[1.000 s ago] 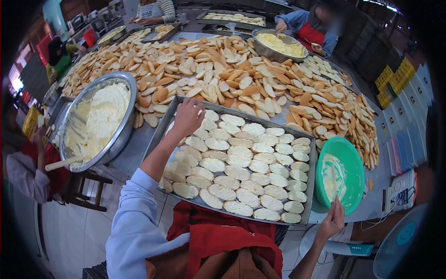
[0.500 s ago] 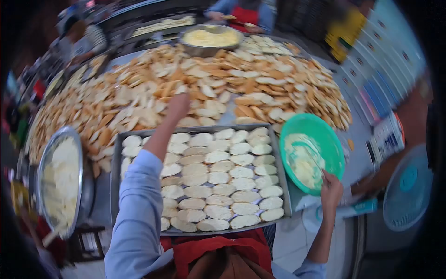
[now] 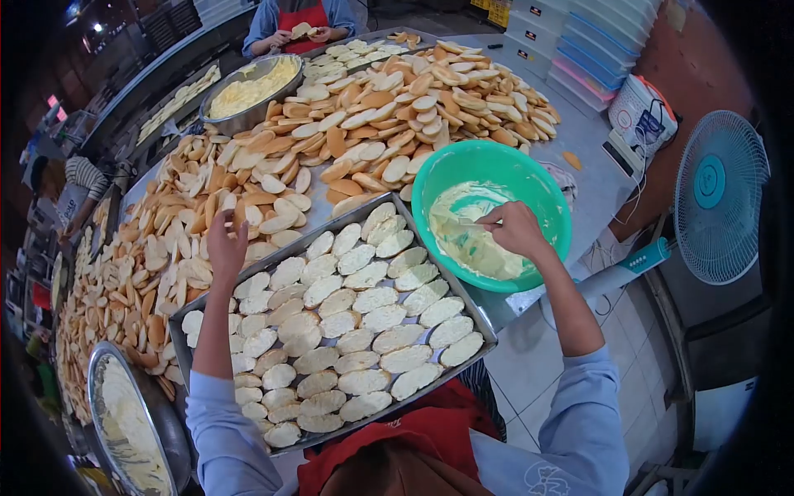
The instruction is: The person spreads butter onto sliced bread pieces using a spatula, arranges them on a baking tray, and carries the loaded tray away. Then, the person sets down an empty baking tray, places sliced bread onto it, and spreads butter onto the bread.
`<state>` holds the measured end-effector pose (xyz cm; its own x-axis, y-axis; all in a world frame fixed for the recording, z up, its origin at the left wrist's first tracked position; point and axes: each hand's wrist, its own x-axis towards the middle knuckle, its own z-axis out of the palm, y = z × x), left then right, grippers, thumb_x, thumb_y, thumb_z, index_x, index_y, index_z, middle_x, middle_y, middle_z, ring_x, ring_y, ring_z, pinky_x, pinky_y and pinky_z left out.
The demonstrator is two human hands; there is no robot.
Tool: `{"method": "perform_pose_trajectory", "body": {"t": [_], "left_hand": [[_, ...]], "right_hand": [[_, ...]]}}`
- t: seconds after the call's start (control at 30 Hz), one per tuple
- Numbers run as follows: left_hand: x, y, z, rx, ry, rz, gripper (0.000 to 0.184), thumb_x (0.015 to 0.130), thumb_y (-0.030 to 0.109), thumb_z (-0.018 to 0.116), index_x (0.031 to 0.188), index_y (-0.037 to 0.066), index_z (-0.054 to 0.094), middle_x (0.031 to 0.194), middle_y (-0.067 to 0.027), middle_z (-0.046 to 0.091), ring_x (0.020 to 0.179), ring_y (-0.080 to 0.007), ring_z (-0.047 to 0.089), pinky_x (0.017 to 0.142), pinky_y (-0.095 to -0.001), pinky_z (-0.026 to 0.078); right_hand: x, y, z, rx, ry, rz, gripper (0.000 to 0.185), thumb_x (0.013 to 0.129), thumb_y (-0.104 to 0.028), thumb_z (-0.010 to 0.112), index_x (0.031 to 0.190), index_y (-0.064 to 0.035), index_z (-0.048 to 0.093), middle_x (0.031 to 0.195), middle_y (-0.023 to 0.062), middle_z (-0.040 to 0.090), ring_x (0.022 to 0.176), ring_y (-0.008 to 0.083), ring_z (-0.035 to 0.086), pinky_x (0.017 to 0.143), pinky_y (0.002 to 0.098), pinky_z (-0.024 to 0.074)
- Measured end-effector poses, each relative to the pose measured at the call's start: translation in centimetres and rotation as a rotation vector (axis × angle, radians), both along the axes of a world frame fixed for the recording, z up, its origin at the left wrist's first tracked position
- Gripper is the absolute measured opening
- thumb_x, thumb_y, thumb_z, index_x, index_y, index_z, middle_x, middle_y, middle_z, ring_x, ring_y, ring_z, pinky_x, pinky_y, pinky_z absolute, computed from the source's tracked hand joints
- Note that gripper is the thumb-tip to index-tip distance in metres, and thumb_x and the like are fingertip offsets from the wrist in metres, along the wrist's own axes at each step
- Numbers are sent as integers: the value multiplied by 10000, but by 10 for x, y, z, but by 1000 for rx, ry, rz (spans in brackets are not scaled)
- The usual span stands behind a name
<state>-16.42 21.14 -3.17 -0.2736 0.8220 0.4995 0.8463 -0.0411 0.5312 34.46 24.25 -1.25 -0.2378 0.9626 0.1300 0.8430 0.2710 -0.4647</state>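
Note:
My left hand [image 3: 226, 246] is over the bread pile, just beyond the tray's far edge. Its thumb and fingers close around a slice of bread [image 3: 239, 214], partly hidden by them. Inside the green bowl [image 3: 550, 198], my right hand [image 3: 514, 228] grips a spatula [image 3: 467, 223], its blade among the pale cream [image 3: 484, 255]. The metal tray [image 3: 488, 337], directly before me, holds rows of oval bread slices [image 3: 364, 381] with pale tops. The large pile of bread slices [image 3: 364, 112] spreads behind and left of it.
A metal bowl of cream [image 3: 169, 430] stands at the lower left, another metal bowl [image 3: 248, 124] at the back. Across the table, a person in a red apron [image 3: 304, 18] holds bread. A fan [image 3: 715, 198], a white basket [image 3: 641, 112] and stacked plastic boxes [image 3: 591, 54] are at right.
The view has turned, so the tray now sits at a slant and the bowl higher. My left hand has drawn back nearer the tray. My right hand has moved further into the green bowl.

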Motion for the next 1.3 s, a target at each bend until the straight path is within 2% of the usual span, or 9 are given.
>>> {"method": "perform_pose_trajectory", "body": {"t": [0.03,0.27,0.5,0.57,0.67,0.8,0.9,1.13,1.3], "left_hand": [[5,-12,8,-41,7,11,326,822,136,665,1088,-8,545,957,-110,618,832,-172,596,721,-295,494],[49,-69,38,-123,-531,-191,320,860,144,639,1115,-23,542,985,-89,610,884,-116,585,788,-271,490],[116,-95,68,-262,-1140,-357,373,894,219,603,1196,13,524,1066,-55,606,920,-97,580,801,-219,465],[144,-103,71,-277,-1350,-395,384,897,182,593,1224,9,492,1123,-69,589,1010,-130,574,873,-255,478],[176,-111,64,-298,-1539,-581,459,929,196,537,1327,14,395,1260,-88,512,1094,-162,548,947,-291,465],[206,-122,62,-302,-1734,-685,412,914,180,566,1275,35,433,1190,-85,558,1060,-178,578,922,-300,492],[216,-128,59,-401,-1823,-813,436,916,179,560,1298,44,397,1192,-76,556,1060,-160,578,919,-271,495],[210,-145,57,-347,-1928,-714,473,900,193,587,1304,56,382,1196,-57,551,1063,-143,570,924,-261,487],[198,-154,60,-246,-1898,-717,448,899,177,588,1288,67,393,1192,-58,551,1053,-143,574,921,-263,487]], "right_hand": [[7,-1,1,-40,31,71,241,703,-70,630,902,-154,738,768,147,670,666,297,632,649,367,507],[53,-16,21,-530,353,125,176,775,-34,668,932,-83,732,651,52,658,453,89,489,457,254,404],[75,-50,41,-621,559,-62,186,816,-30,632,988,-15,702,592,8,598,437,72,450,420,228,359],[62,-71,39,-475,701,-90,191,841,-94,624,1005,-25,695,577,-4,573,453,49,458,417,201,322],[22,-109,29,-148,874,-4,190,841,-60,621,1004,21,674,830,65,631,544,81,513,479,211,384],[-33,-155,27,184,885,50,253,814,44,602,1045,-22,681,997,94,630,701,112,584,578,242,484],[-59,-167,21,466,720,136,298,775,108,594,1029,-22,679,993,114,623,715,136,595,600,251,484],[-60,-172,19,589,455,260,550,571,139,547,1035,-115,700,918,95,647,749,225,643,639,291,512],[-51,-181,41,646,385,248,550,548,127,547,1013,-122,706,910,77,651,738,222,649,634,304,516]]}}
